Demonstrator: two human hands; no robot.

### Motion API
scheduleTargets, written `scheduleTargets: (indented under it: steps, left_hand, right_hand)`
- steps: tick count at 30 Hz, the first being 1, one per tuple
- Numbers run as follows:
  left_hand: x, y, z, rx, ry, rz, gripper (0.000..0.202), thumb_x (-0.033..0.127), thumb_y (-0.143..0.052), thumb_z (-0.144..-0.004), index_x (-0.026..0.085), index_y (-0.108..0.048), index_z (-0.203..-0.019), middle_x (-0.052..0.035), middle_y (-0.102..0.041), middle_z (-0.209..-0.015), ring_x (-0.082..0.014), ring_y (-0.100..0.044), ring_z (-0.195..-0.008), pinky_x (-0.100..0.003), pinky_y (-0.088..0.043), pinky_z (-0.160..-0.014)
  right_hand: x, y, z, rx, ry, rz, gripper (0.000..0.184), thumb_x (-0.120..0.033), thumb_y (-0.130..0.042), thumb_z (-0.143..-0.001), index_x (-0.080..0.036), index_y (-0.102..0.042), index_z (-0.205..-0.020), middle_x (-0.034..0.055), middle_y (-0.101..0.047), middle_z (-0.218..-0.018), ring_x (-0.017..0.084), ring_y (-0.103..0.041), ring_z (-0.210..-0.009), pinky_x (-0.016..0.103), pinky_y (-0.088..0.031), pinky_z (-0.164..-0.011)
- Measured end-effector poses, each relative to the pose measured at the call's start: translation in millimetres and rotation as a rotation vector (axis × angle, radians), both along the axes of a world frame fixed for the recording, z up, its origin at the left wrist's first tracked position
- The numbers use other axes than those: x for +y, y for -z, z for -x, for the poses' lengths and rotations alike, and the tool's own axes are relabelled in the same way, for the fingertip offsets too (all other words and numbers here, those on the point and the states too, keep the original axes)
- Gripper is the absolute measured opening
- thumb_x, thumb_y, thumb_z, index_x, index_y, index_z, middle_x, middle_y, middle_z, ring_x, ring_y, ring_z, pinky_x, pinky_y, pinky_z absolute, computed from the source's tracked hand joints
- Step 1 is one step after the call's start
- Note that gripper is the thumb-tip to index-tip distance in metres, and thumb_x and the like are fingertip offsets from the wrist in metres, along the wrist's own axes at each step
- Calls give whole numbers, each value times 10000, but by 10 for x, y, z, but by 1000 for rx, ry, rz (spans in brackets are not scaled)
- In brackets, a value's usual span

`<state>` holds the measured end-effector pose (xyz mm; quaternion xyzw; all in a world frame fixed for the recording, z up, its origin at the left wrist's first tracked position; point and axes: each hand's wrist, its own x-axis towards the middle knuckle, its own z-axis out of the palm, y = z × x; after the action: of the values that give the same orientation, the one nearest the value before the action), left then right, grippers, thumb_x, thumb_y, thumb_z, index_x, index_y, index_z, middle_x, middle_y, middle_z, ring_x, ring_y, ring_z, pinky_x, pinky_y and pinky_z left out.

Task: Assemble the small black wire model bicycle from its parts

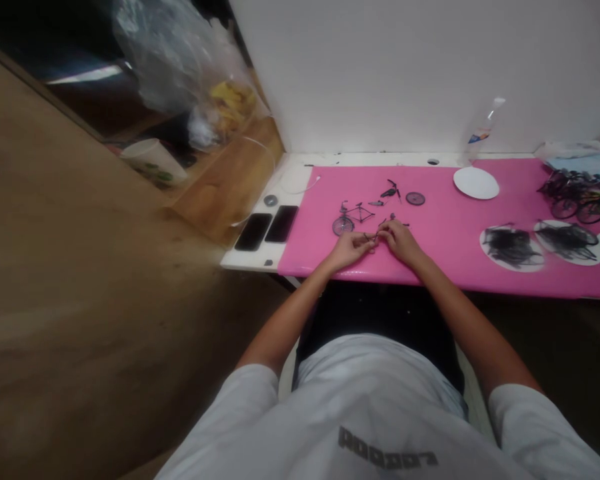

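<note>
Near the front edge of the pink mat (320, 257), my left hand (351, 249) and my right hand (399, 238) meet, fingers pinched around a small thin black part (373, 236). Its exact kind is too small to make out. Just beyond my left hand lies a model bicycle frame (361, 213) with one wheel (343, 225) attached. A loose wheel (415, 199) rests flat farther back on the right. Small dark bicycle parts (390, 191) are scattered between the frame and that wheel, and a few more lie by my right fingertips.
Two dark phones (282, 224) lie at the table's left end by a white cable (295, 192). To the right are a white lid-like disc (476, 183), plates of black parts (513, 247), several assembled model bicycles (575, 195) and a clear bottle (481, 130). A wall stands behind.
</note>
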<state>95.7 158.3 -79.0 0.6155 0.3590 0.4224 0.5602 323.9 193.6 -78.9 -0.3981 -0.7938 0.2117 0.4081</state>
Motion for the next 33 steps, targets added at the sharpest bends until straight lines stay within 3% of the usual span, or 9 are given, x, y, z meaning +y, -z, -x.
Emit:
scheduleTargets:
  steps: [5,8,14,26,33]
  left_hand:
    - [-8,-10,-1,17,-15,-4,532,518,-900,-901,105,-820,-1227,-190,-857,-1132,-196,-829,-901,-391,-661,-968]
    - [-4,-5,-3,11,-18,-7,515,524,-898,-901,106,-825,-1192,-205,-848,-1182,-198,-830,-912,-394,-665,-960]
    - [16,39,-9,-12,-27,31,606,512,-903,-903,88,-783,-1318,-217,-849,-1172,-198,-840,-890,-413,-663,-984]
    - [26,30,-21,-89,-127,121,583,431,-913,-917,64,-757,-1343,-201,-857,-1121,-182,-839,-834,-382,-689,-926]
    - [42,40,-34,-77,-142,96,494,456,-932,-881,54,-820,-1146,-199,-860,-1096,-185,-843,-837,-337,-684,-879]
  right_hand:
    - [6,17,4,15,-1,-8,114,-227,-578,-1023,-258,-678,-979,79,-728,-966,284,-654,-961,458,-540,-939]
    - [1,10,3,14,-7,-6,114,-235,-569,-1028,-262,-669,-981,77,-727,-959,285,-654,-946,461,-540,-924]
    - [-23,-9,16,17,2,-14,99,-255,-557,-1036,-263,-647,-995,84,-716,-975,291,-650,-961,477,-535,-931]
    - [-38,-29,18,4,11,-7,97,-300,-556,-1074,-259,-634,-1035,82,-703,-985,280,-648,-953,459,-534,-933]
    - [-29,-7,26,15,10,-18,76,-289,-582,-1057,-250,-646,-1040,77,-695,-977,267,-633,-915,434,-524,-911]
